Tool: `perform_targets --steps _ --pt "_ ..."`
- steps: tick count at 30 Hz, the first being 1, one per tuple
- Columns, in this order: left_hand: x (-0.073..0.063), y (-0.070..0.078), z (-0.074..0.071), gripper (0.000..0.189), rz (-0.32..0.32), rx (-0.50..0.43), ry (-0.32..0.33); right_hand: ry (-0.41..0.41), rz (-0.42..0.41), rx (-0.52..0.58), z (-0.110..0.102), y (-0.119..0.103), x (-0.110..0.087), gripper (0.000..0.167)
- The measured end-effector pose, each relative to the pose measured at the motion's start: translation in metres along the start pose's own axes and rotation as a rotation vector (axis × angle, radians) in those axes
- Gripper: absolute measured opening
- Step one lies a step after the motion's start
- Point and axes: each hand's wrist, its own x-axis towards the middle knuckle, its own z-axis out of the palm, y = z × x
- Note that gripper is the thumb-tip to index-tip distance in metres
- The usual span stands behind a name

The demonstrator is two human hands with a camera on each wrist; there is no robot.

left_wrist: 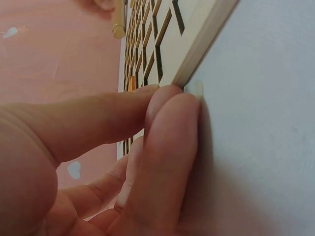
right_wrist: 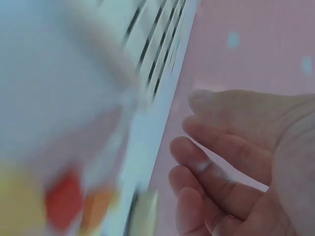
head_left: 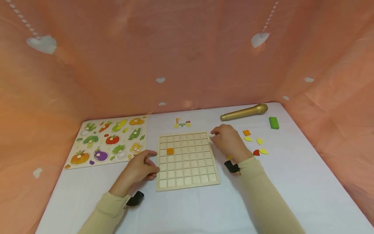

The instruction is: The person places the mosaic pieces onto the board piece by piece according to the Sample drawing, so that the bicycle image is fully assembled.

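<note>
A square wooden grid board (head_left: 187, 163) lies on the white table, with one orange square tile (head_left: 170, 151) in a cell toward its upper left. At the board's left edge is my left hand (head_left: 138, 169); in the left wrist view its thumb and fingertips pinch the rim. My right hand (head_left: 229, 141) hovers by the board's upper right corner, fingers loosely bent and nothing in them. Beside it on the table lie another orange tile (head_left: 246, 132), several yellow pieces (head_left: 259, 141) and a red piece (head_left: 256, 152). The right wrist view shows these pieces blurred.
A vegetable puzzle board (head_left: 102, 156) lies to the left. Behind the grid board is a small card (head_left: 182, 122) with a coloured pattern. A gold microphone (head_left: 242, 113) and a green block (head_left: 274, 123) lie at the back right. Pink cloth (head_left: 187, 58) encloses the table's back and sides.
</note>
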Motion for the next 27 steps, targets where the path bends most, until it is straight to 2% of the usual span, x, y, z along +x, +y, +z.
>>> perform_targets --steps 7,13,20,27 --pt "-0.002 -0.003 -0.002 0.065 0.009 -0.011 -0.002 0.063 0.162 0.004 -0.034 0.052 -0.01 0.034" --pt "-0.002 -0.005 0.0 0.066 0.0 -0.013 0.001 0.091 0.296 0.032 -0.047 0.081 -0.016 0.038" --pt "-0.004 -0.004 0.0 0.065 0.009 -0.025 0.002 0.065 0.397 0.066 -0.05 0.092 -0.014 0.043" --pt "-0.002 -0.002 0.002 0.064 -0.001 -0.027 0.016 0.048 0.418 0.049 -0.051 0.096 -0.013 0.043"
